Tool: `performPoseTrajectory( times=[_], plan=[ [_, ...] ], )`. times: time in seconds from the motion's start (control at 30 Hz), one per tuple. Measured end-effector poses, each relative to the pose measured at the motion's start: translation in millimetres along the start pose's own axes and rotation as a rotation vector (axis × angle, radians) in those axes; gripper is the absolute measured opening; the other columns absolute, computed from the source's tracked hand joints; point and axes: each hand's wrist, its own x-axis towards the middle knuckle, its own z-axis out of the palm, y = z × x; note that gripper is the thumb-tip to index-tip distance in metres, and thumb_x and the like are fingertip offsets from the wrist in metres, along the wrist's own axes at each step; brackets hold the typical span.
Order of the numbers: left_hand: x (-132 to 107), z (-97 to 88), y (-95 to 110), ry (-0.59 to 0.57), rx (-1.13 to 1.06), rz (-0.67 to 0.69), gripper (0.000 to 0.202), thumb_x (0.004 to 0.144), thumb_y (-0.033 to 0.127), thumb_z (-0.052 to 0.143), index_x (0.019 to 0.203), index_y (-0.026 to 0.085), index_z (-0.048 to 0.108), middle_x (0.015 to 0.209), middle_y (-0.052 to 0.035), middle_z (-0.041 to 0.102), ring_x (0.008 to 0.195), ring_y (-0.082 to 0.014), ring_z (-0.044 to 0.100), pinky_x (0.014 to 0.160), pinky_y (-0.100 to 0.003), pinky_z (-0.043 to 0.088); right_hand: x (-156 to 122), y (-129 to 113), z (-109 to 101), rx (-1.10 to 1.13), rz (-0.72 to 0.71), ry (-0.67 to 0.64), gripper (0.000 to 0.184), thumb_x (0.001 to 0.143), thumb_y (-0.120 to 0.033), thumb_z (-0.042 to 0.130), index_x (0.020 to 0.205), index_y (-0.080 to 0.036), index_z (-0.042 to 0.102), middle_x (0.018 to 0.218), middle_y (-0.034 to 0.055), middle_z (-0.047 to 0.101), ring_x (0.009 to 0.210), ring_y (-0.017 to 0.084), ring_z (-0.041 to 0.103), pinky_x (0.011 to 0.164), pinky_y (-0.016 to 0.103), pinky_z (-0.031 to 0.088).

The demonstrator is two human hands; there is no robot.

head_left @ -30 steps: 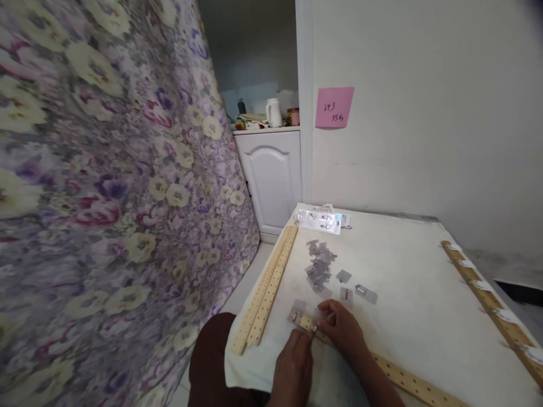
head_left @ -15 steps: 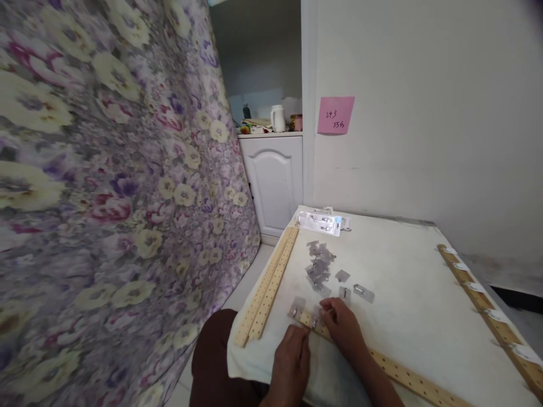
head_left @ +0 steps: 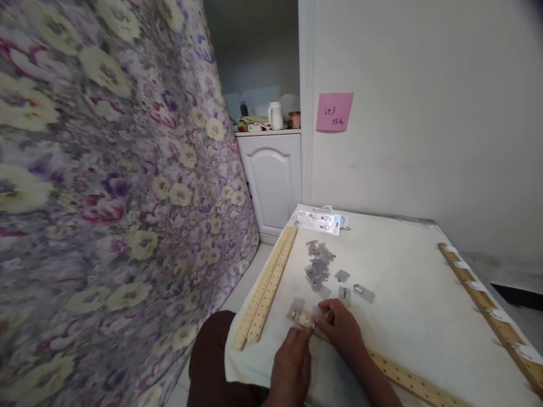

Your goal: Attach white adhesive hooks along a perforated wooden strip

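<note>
A perforated wooden strip [head_left: 407,373] runs slantwise along the near part of the table. Clear adhesive hooks lie across its far end, one hook [head_left: 296,310] at the tip and another [head_left: 316,317] just right of it. My right hand [head_left: 341,329] pinches this second hook from the far side, thumb and forefinger at its metal part. Curled closed, my left hand [head_left: 292,362] is at the strip's near edge, its fingertips close to the same hook; what lies under its fingers is partly hidden. Beyond them is a heap of similar clear hooks [head_left: 319,265].
Loose hooks [head_left: 363,292] lie right of the heap. Two more perforated strips [head_left: 271,288] lie along the left table edge, with clear packaging [head_left: 317,221] at the back. A darker strip bearing white round pieces [head_left: 477,287] follows the right edge. A floral curtain [head_left: 127,198] hangs left.
My right thumb and forefinger have shifted slightly down onto the hook's metal part. My left fingertips have edged nearer to it. The camera view has moved a little.
</note>
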Motion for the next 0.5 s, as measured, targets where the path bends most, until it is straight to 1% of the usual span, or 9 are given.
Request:
performPoseTrajectory(
  times=[0.2,0.33,0.5],
  plan=[
    [1.7,0.5,1.8,-0.030,-0.003,-0.026,0.035,0.086,0.010,0.038,0.115,0.019,0.056,0.093,-0.0079,0.060,0.086,-0.0162,0.059,0.078,-0.029,0.052,-0.4,-1.9,-0.9,0.014,0.057,-0.015,0.025,0.068,-0.030,0.060,0.092,-0.023,0.058,0.082,-0.0006,0.064,0.067,0.015,0.058,0.065,0.026,0.043],
    [2.2,-0.1,1.6,-0.012,-0.011,-0.017,0.038,0.085,0.008,0.039,0.116,0.021,0.055,0.093,-0.0072,0.060,0.087,-0.0163,0.059,0.078,-0.028,0.052,-2.7,-5.9,-3.4,0.041,0.029,-0.009,0.027,0.068,-0.029,0.059,0.095,-0.024,0.058,0.087,-0.0010,0.065,0.066,0.013,0.058,0.065,0.025,0.043],
    [1.2,-1.9,2.3,0.005,-0.032,-0.006,0.039,0.085,0.009,0.039,0.118,0.023,0.054,0.096,-0.0070,0.061,0.089,-0.0166,0.059,0.078,-0.029,0.052,0.0,-3.0,1.1,0.041,0.017,-0.003,0.027,0.069,-0.031,0.059,0.095,-0.023,0.059,0.087,0.0003,0.065,0.066,0.014,0.060,0.066,0.027,0.045]
  ],
)
